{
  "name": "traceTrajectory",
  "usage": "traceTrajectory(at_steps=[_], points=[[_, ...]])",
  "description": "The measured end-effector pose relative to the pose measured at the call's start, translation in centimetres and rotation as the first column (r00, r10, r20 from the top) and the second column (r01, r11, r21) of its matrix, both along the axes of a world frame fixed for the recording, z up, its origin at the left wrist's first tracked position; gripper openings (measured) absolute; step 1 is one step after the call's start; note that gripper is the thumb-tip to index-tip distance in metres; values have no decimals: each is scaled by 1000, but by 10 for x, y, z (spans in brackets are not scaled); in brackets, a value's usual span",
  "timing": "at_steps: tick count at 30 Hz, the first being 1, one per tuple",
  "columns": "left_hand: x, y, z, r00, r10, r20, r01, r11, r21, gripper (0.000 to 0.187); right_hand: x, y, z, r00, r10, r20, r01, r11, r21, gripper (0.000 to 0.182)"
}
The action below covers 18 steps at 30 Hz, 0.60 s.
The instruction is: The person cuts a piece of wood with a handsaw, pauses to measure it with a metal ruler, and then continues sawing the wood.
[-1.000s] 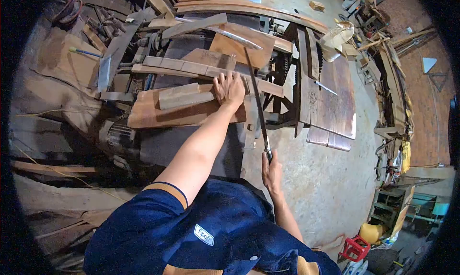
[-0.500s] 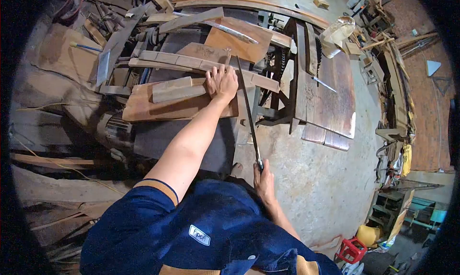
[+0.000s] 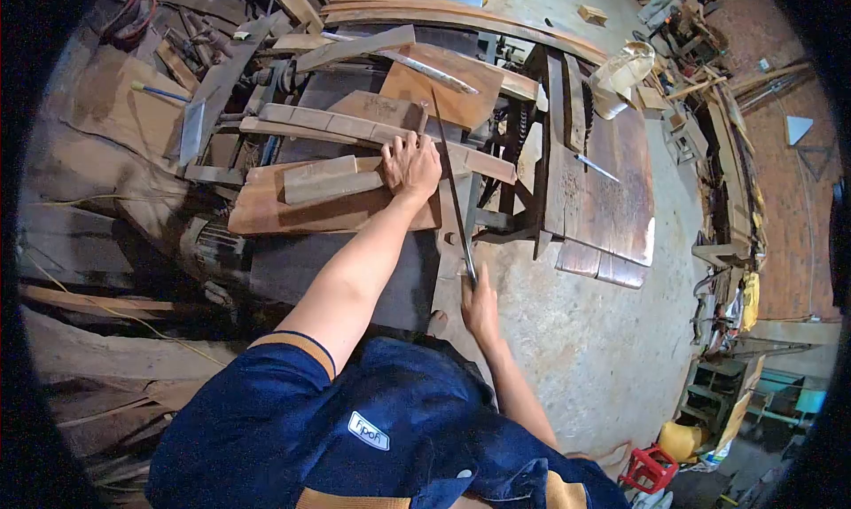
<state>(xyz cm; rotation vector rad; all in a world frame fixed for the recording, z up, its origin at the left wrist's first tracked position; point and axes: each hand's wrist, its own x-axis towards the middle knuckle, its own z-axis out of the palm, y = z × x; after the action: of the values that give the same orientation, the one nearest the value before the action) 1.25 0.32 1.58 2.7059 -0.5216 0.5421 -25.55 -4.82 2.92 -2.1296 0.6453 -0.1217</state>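
Observation:
My left hand (image 3: 412,166) presses down on the near edge of a long wooden strip (image 3: 355,128) marked with cross lines, its fingers bent over the wood. My right hand (image 3: 480,305) is wrapped round the handle of a long thin saw (image 3: 456,194). The saw's blade runs away from me and crosses the strip just right of my left hand. A short grey block (image 3: 321,179) lies on a reddish board (image 3: 266,199) left of my left hand. Beyond the strip lies an orange-brown board (image 3: 452,101).
To the right stands a wooden table (image 3: 612,190) with a toothed circular blade beside it, a pale container (image 3: 620,74) and a thin white-blue tool (image 3: 596,167). A motor (image 3: 217,243) sits at the left. A red stool (image 3: 649,467) is at the lower right.
My right hand and the saw have moved forward, away from my body, so the blade reaches farther past the strip. My left hand has stayed nearly in place.

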Motion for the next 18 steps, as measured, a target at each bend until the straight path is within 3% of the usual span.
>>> traceTrajectory(at_steps=[2,6,10,12,15,17,18], points=[[0,-1,-2,1000,8,4,-8,1000,-7,24,-63,4,4,993,-6,-119,13,998,59,21],[1,2,-1,1000,3,26,-2,1000,-17,24,-80,7,14,979,-4,-204,17,998,63,21],[-1,-1,1,1000,0,11,1,1000,-29,24,35,-6,2,995,36,94,-34,999,-18,22],[-1,0,4,999,2,-32,-3,1000,-23,24,76,-7,5,993,36,115,-29,997,-67,26],[-1,-1,5,999,16,-28,-16,1000,-18,24,46,-5,18,970,72,231,-49,993,-103,27],[-1,0,3,1000,8,-14,-9,999,-41,24,-14,3,15,999,29,-27,-30,999,-44,28],[0,1,2,1000,-2,-3,2,999,-54,24,-45,9,13,1000,0,7,1,996,-91,28]])
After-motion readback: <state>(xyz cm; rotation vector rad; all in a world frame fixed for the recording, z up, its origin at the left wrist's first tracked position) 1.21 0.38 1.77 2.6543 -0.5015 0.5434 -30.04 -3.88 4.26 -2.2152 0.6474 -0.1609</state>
